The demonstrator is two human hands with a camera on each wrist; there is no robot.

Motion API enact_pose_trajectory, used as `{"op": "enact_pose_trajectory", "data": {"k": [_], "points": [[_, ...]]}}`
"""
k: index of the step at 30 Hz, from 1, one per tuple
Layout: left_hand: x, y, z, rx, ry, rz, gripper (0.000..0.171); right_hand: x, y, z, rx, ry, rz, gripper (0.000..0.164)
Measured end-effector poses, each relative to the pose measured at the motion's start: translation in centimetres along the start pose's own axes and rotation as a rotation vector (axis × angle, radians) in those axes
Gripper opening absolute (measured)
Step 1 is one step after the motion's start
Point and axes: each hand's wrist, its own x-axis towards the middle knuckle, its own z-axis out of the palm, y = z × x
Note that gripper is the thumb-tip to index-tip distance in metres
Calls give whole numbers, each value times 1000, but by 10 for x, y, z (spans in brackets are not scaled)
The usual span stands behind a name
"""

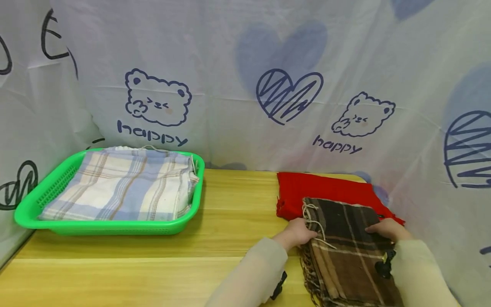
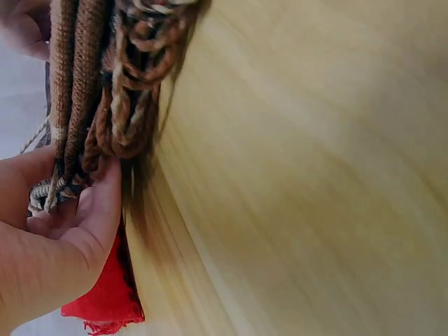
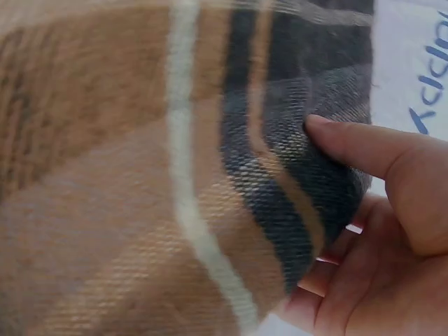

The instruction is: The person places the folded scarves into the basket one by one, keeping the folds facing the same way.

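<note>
A folded brown plaid scarf (image 1: 345,256) with dark stripes and tasselled fringe lies at the right of the table. My left hand (image 1: 297,233) grips its fringed left edge; in the left wrist view the thumb and fingers of that hand (image 2: 63,238) close round the folded layers. On the opposite side my right hand (image 1: 389,230) pinches the scarf's right edge, thumb on top and fingers underneath, as the right wrist view shows. Behind the scarf, partly covered by it, is a folded red cloth (image 1: 326,189).
At the left stands a green plastic basket (image 1: 115,227) holding a folded blue and white plaid cloth (image 1: 126,183). Wooden tabletop (image 1: 238,213) lies between basket and scarf. A printed white curtain (image 1: 226,106) hangs behind and beside the table.
</note>
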Motion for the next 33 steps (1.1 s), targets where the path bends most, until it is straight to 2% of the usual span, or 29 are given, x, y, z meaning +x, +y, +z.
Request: {"op": "enact_pose_trajectory", "data": {"k": [4, 7, 10, 11, 16, 18, 19, 22, 25, 27, 30, 32, 33], "points": [[0, 2, -1, -78, -10, -8, 49, -5, -3, -10, 135, -94, 33, 79], [1, 5, -4, -124, -9, -23, 50, -9, -9, -19, 179, -152, 35, 88], [0, 6, -10, -156, -5, -25, 48, -12, -19, -29, 170, -159, 5, 91], [-1, 6, -14, -163, 1, -22, 45, -12, -24, -31, 169, -161, -4, 97], [-7, 0, -42, -208, 28, 6, 26, -14, -56, -40, 99, -123, -85, 97], [-11, -5, -56, -220, 34, 11, 28, -14, -71, -40, 77, -109, -117, 93], [-11, -7, -64, -219, 37, 15, 21, -14, -79, -39, 78, -108, -126, 92], [-17, -18, -85, -231, 55, 6, 21, -13, -101, -32, 98, -113, -147, 89], [-20, -32, -105, -224, 85, -8, 29, -10, -124, -21, 88, -99, -173, 87], [-21, -42, -116, -216, 96, -35, 44, -5, -135, -11, 78, -72, -200, 82], [-16, -59, -128, -191, 115, -84, 54, 3, -150, 7, 82, -13, -226, 72], [-11, -72, -133, -114, 141, -110, 45, 8, -157, 21, 94, 36, -237, 65], [-4, -84, -133, -43, 160, -84, 37, 10, -160, 28, 97, 55, -241, 63]]}}
